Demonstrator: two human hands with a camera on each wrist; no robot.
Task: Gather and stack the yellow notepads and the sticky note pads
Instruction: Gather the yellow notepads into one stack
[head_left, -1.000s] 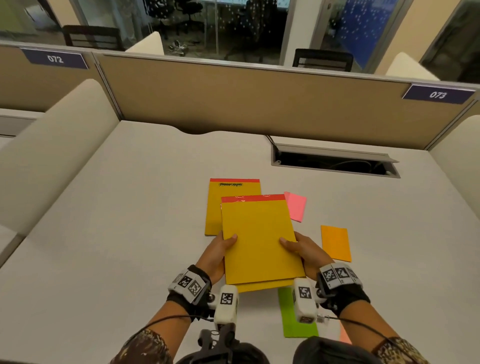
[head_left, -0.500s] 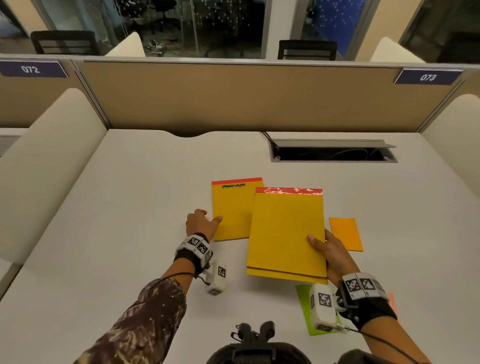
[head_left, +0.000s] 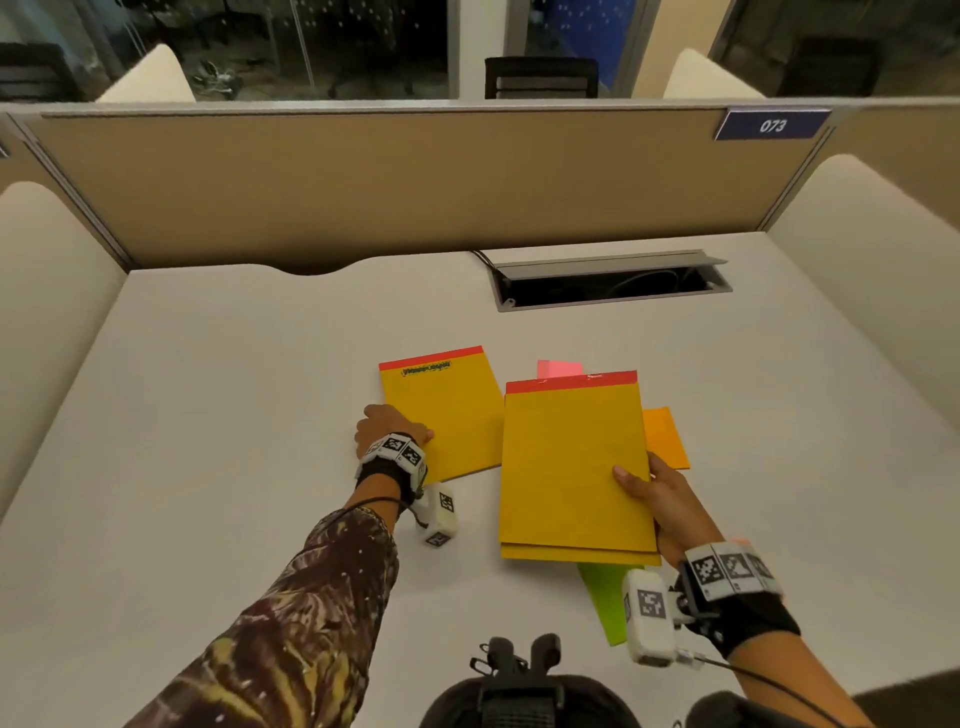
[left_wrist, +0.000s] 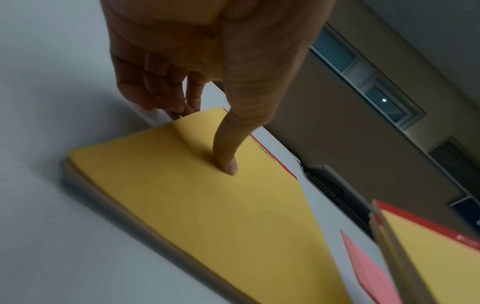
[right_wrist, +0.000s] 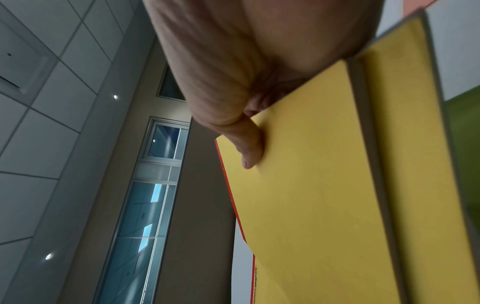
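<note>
Two stacked yellow notepads (head_left: 571, 467) with red top strips hang just above the table, gripped at their right edge by my right hand (head_left: 649, 483), thumb (right_wrist: 252, 152) on top. A third yellow notepad (head_left: 447, 410) lies on the white table (head_left: 234, 415) to their left. My left hand (head_left: 400, 423) pinches its left edge, thumb (left_wrist: 231, 164) pressing on the cover and fingers curled at the edge, which bends upward. A pink sticky pad (head_left: 558, 368) peeks out behind the held stack, an orange one (head_left: 667, 436) lies to its right, and a green one (head_left: 608, 597) lies partly under its near edge.
An open cable hatch (head_left: 608, 283) is sunk in the table behind the pads. A tan partition (head_left: 415, 182) closes the back, and padded white dividers (head_left: 857, 286) stand at both sides.
My left hand let go of the stack and reached left to the lying notepad's edge. My right hand carried the stack to the right, now covering most of the pink pad.
</note>
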